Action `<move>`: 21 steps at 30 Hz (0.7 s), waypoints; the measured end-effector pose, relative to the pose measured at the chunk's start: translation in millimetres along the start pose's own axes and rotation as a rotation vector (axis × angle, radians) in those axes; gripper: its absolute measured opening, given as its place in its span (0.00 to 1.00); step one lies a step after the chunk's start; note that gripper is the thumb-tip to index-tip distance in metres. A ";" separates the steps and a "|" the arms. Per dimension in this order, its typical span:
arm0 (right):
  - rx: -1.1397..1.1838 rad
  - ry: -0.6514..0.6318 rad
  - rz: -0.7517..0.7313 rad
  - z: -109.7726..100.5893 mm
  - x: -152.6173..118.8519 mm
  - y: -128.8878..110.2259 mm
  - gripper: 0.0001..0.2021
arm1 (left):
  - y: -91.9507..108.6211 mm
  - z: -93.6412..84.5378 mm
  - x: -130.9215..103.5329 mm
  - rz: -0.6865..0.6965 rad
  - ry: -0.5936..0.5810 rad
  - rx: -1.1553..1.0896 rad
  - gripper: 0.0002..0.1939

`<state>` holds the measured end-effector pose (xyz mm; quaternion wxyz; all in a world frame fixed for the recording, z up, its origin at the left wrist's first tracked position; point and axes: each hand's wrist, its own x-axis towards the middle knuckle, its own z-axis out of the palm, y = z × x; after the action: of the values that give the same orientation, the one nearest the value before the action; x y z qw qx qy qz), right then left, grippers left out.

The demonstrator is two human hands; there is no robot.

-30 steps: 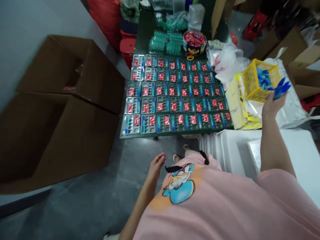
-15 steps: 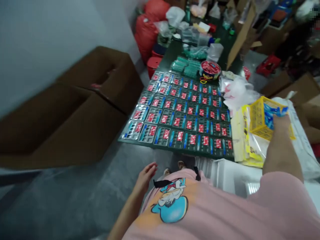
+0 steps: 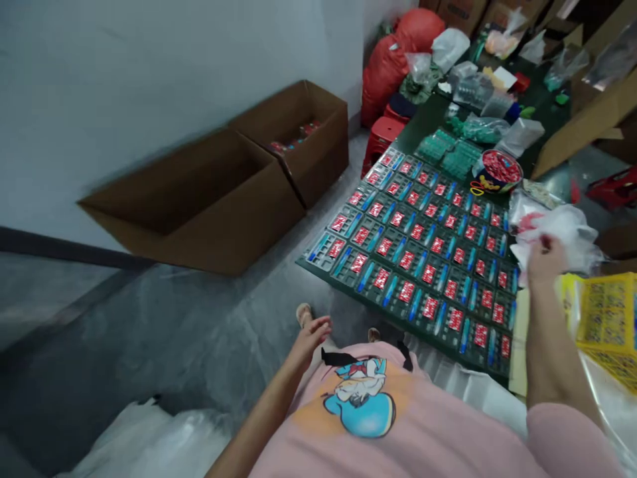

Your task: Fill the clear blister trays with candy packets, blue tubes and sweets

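Note:
My left hand (image 3: 311, 338) hangs in front of the pink shirt, its fingers loosely stretched and nothing in it. At the table's right side my right hand (image 3: 546, 257) has its fingers curled together, over or against a white plastic bag (image 3: 567, 229). What those fingers hold, if anything, is hidden. Rows of clear plastic trays (image 3: 405, 292) cover the near part of the dark green table (image 3: 307, 263). Most trays carry a red patterned packet (image 3: 430, 307) and a blue pen-like stick (image 3: 391, 290).
Two large open cardboard boxes (image 3: 263, 209) stand on the floor at left; the farther contains red packs. A yellow basket (image 3: 604, 309) is at right. Behind the trays are a round tub (image 3: 497, 171) of red packets, yellow-handled scissors (image 3: 476, 188) and green plastic trays (image 3: 460, 159).
My right hand has left the yellow basket with the blue items and moved left and forward to the white plastic bag. My left hand has barely shifted. The view has turned left.

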<state>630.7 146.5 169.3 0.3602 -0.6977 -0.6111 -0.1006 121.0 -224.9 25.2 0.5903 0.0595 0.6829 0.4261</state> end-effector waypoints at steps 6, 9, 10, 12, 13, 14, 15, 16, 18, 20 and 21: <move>0.545 -0.736 -0.093 151.4 -206.1 -277.2 0.15 | 30.8 -90.5 38.1 -0.042 -0.013 -0.112 0.30; 0.642 -1.103 -0.195 188.1 -329.8 -400.0 0.13 | 56.1 -177.6 60.3 -0.072 0.047 -0.201 0.28; 0.669 -1.255 -0.287 194.2 -363.6 -434.0 0.13 | 67.7 -209.5 67.6 -0.073 0.086 -0.220 0.27; 0.728 -1.499 -0.484 201.6 -413.3 -488.0 0.13 | 95.8 -270.9 82.5 -0.056 0.182 -0.239 0.24; 0.735 -1.579 -0.554 204.8 -428.2 -507.5 0.13 | 112.0 -298.1 90.4 -0.038 0.229 -0.248 0.23; 0.715 -1.627 -0.582 208.7 -436.7 -522.2 0.13 | 129.3 -321.5 98.8 -0.015 0.273 -0.260 0.21; 0.671 -1.647 -0.570 213.7 -439.3 -532.3 0.14 | 147.4 -340.3 108.0 0.014 0.309 -0.273 0.20; 0.614 -1.644 -0.530 219.8 -436.9 -538.3 0.14 | 166.0 -353.8 118.1 0.044 0.331 -0.284 0.19; 0.491 -1.591 -0.389 233.8 -421.5 -540.3 0.15 | 202.8 -363.8 140.5 0.104 0.331 -0.288 0.20; 0.415 -1.520 -0.256 246.3 -400.5 -534.1 0.16 | 236.4 -352.4 164.0 0.150 0.271 -0.258 0.24; 0.396 -1.491 -0.208 250.8 -390.9 -529.8 0.16 | 251.0 -340.1 174.9 0.167 0.226 -0.231 0.26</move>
<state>-25.7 -4.9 -37.2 -0.0393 -0.4430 -0.7607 0.4728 -328.1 -138.7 36.3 0.4752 -0.0006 0.6841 0.5533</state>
